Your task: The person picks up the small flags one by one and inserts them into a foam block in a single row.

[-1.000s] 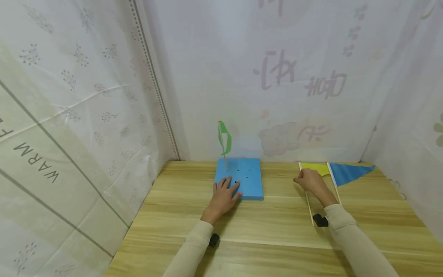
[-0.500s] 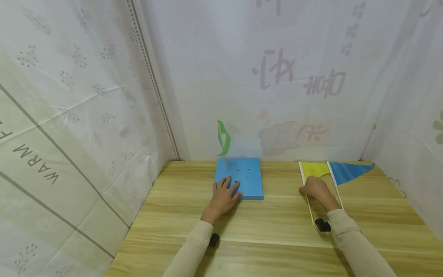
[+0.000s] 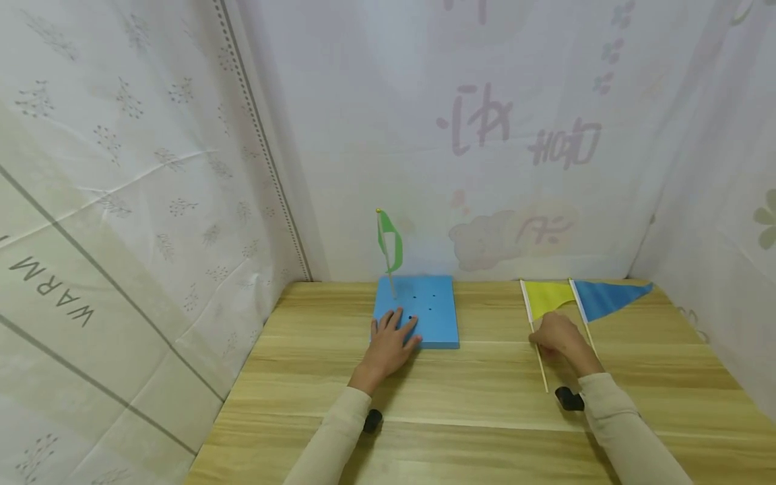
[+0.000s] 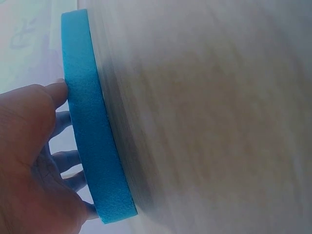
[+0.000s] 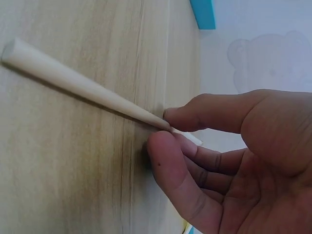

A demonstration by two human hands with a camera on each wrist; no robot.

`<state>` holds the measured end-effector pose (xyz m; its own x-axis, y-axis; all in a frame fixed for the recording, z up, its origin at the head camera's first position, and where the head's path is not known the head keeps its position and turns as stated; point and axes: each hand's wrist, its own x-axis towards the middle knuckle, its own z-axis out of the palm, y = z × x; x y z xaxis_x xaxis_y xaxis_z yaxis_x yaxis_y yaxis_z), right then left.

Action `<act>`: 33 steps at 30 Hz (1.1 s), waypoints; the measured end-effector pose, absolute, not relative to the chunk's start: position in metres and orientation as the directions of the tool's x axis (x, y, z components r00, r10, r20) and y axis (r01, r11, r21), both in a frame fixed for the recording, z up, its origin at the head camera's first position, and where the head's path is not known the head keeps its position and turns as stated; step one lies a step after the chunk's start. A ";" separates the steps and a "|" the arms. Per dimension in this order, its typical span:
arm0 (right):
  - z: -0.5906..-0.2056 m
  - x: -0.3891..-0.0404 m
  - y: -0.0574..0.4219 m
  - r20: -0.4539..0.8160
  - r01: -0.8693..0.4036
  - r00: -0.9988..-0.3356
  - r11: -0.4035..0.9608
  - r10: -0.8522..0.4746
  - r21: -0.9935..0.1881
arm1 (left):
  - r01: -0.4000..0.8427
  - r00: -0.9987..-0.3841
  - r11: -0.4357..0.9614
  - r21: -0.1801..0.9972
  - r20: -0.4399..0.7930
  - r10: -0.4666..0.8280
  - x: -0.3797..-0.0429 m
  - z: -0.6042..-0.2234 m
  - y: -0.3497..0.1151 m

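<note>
The right hand (image 3: 562, 335) pinched the yellow cloth flag (image 3: 547, 298) by its wooden stick (image 5: 87, 88), which, being round, might have rolled free; the left hand's (image 3: 389, 346) spread fingers rested on a square blue foam-like board (image 3: 441, 329).

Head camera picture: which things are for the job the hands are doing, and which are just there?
Probably for the job:
yellow flag, its stick pinched by the right hand
blue board, left hand resting on it
green flag, standing on the board
blue flag, lying beside the yellow one

Probably just there:
wooden table
printed curtain
</note>
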<state>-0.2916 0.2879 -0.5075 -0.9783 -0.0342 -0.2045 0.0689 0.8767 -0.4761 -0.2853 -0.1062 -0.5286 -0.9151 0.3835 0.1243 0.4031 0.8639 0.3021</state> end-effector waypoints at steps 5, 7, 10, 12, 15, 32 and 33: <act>-0.509 -0.288 0.286 -0.219 0.116 -0.976 0.842 -0.003 -0.527 | 0.405 -0.914 0.863 0.303 0.127 0.385 -0.285 -0.528 -0.107; -0.511 -0.288 0.287 -0.226 0.133 -0.974 0.819 0.005 -0.558 | 0.407 -0.913 0.861 0.304 0.128 0.387 -0.285 -0.528 -0.107; -0.513 -0.289 0.290 -0.231 0.137 -0.973 0.798 -0.003 -0.586 | 0.410 -0.912 0.859 0.307 0.130 0.389 -0.284 -0.528 -0.107; -0.513 -0.289 0.292 -0.230 0.125 -0.973 0.793 -0.019 -0.597 | 0.412 -0.911 0.859 0.305 0.134 0.390 -0.284 -0.528 -0.107; -0.512 -0.288 0.293 -0.225 0.111 -0.974 0.783 -0.037 -0.612 | 0.415 -0.910 0.859 0.301 0.140 0.391 -0.285 -0.528 -0.107; -0.487 -0.287 0.287 -0.098 0.056 -0.995 0.706 -0.020 -0.706 | 0.414 -0.910 0.848 0.330 0.156 0.384 -0.285 -0.531 -0.107; -0.486 -0.287 0.285 -0.091 0.052 -0.996 0.692 -0.021 -0.720 | 0.416 -0.909 0.848 0.328 0.159 0.385 -0.285 -0.533 -0.107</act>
<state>-0.2872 0.2854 -0.4856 -0.9956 -0.0210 -0.0915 0.0516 0.6917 -0.7203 -0.2851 -0.1065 -0.5330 -0.9093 0.3847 0.1587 0.4160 0.8482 0.3280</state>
